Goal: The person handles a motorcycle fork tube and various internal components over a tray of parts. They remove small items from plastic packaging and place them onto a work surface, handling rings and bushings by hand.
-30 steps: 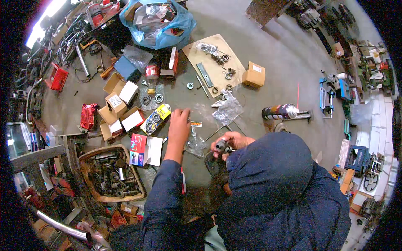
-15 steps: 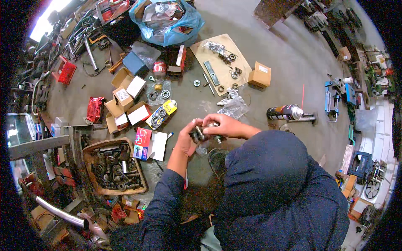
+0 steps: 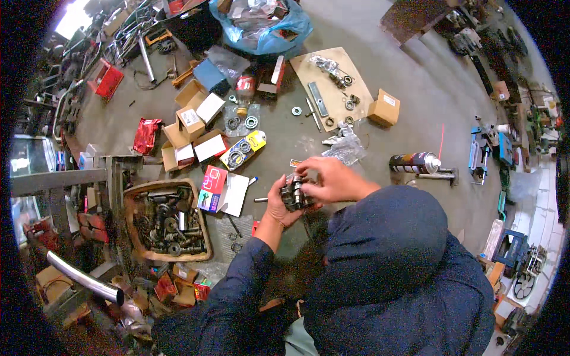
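My left hand (image 3: 279, 209) cups a dark metal machine part (image 3: 297, 191) with a shiny ribbed shaft or cylinder on its upper side. From the right, my right hand (image 3: 339, 178) closes its curled fingers and thumb on the same part. Both hands are off the floor, in the middle of the view. Their fingers hide much of the part, so I cannot make out its exact kind. To the left of the hands lie an opened red and white box (image 3: 218, 191) and a yellow blister pack with bearings (image 3: 242, 149).
A tray of greasy metal parts (image 3: 205, 249) stands at left. Beyond my hands is a cardboard sheet (image 3: 332, 65) with bearings and a flat bar. A spray can (image 3: 414, 162) lies at right. Several opened cartons (image 3: 190, 118) and a blue plastic bag (image 3: 297, 35) sit farther off.
The view has shifted, so the floor things appear farther right and slightly higher. My hands have moved right, and the metal part now shows its ribbed side between my fingers.
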A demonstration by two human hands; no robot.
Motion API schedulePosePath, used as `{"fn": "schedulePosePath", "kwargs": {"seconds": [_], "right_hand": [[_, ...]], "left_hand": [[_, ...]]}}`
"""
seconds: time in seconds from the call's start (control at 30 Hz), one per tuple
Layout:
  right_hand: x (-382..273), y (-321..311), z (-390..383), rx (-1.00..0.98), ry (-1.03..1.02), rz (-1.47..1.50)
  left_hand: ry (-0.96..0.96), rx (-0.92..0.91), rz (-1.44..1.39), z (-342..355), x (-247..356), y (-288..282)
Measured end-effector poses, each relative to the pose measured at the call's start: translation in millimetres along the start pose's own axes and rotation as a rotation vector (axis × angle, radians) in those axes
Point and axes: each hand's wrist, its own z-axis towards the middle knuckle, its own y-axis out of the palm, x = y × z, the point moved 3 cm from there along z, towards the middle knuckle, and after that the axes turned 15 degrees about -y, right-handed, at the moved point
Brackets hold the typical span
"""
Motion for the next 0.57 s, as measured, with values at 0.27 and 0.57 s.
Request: {"fn": "schedulePosePath", "kwargs": {"seconds": [0.27,0.57], "right_hand": [[111.7,-87.1,-65.5,0.528,0.462,-0.326],[162.7,-41.4,-97.2,0.009,0.758,-0.308]], "left_hand": [[0.184,-0.092,0.077,-21.2,54.3,5.3],[0.454,-0.224,0.244,-82.3,121.8,23.1]]}}
